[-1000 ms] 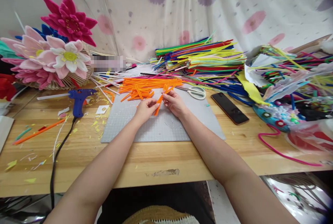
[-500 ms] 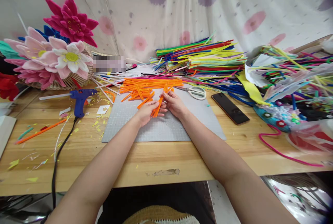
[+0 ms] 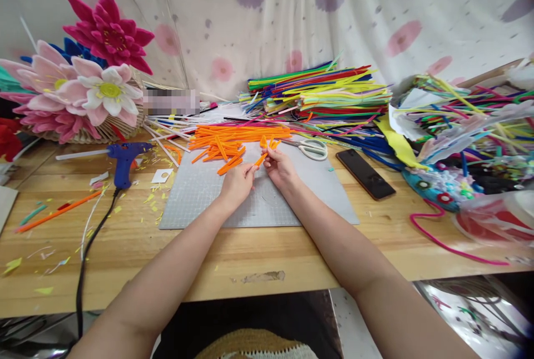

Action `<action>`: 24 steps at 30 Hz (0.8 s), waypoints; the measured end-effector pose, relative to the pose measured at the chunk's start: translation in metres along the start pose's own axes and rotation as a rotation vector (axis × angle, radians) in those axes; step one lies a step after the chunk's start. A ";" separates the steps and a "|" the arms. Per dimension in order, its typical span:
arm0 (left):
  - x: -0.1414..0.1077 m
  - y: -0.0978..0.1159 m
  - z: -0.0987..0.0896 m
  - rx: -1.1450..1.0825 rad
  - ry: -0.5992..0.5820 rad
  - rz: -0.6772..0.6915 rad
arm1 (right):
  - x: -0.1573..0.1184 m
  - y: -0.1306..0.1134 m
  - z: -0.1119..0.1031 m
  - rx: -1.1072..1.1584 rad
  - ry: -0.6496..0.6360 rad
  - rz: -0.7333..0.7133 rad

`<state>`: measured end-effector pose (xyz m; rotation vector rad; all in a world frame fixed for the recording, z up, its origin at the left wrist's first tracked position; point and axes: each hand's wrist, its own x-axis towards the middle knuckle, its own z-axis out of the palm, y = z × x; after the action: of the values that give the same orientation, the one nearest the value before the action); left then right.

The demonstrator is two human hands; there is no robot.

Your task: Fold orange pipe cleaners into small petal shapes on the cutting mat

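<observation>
We see two bare hands near the far-middle of a grey cutting mat (image 3: pixel 196 203), close together, neither one spread. Left hand (image 3: pixel 237 185): narrow, thumb and forefinger pinched at the lower end of the orange strips (image 3: pixel 261 160); the other fingers curl under, partly hidden. Right hand (image 3: pixel 281 168): narrow too, fingertips holding the same orange strips higher up, bent tips poking out above the fingers. We can't count how many pieces are in the grip. So the strips run between both hands, above the mat, slanting up to the right. Just behind, we have a pile of long orange stems (image 3: pixel 237 133), with shorter orange pieces (image 3: pixel 227 151) at its front left, near the left hand. Scissors (image 3: pixel 314 150) with pale handles lie right of the right hand, then a dark phone (image 3: pixel 365 174) on the wooden table (image 3: pixel 308 259); blue glue gun (image 3: pixel 124 164) well to the left
</observation>
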<state>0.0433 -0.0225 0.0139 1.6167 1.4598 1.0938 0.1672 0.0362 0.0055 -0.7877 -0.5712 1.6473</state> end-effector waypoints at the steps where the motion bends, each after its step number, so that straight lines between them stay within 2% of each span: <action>1: -0.001 0.002 0.000 0.048 0.004 0.011 | 0.000 0.000 0.000 0.001 0.016 -0.001; 5: -0.003 0.010 -0.001 0.189 0.011 0.021 | 0.001 -0.001 0.001 -0.025 0.066 -0.028; 8: -0.003 0.008 0.000 0.168 -0.026 -0.034 | 0.001 -0.003 0.001 -0.049 0.067 -0.047; 12: -0.001 -0.005 0.000 0.010 -0.076 -0.063 | -0.003 -0.005 0.001 -0.108 -0.090 -0.028; 14: 0.001 -0.010 -0.001 -0.016 -0.013 -0.020 | -0.005 -0.005 0.002 -0.146 -0.173 0.004; 17: 0.007 -0.014 -0.003 -0.010 0.143 0.054 | -0.007 -0.001 0.003 -0.275 -0.255 0.029; 18: 0.009 -0.014 -0.004 -0.039 0.148 0.059 | -0.007 0.001 0.003 -0.331 -0.280 0.029; 20: 0.013 -0.012 -0.007 -0.162 0.068 0.026 | -0.008 0.004 0.004 -0.424 -0.317 0.023; 22: 0.015 -0.010 -0.010 -0.327 -0.008 -0.056 | -0.009 0.007 0.006 -0.456 -0.317 0.006; 24: 0.016 -0.008 -0.012 -0.499 0.015 -0.183 | -0.012 0.008 0.008 -0.443 -0.318 -0.003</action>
<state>0.0292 -0.0065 0.0140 1.1077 1.1922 1.2428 0.1569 0.0233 0.0072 -0.8410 -1.1891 1.6766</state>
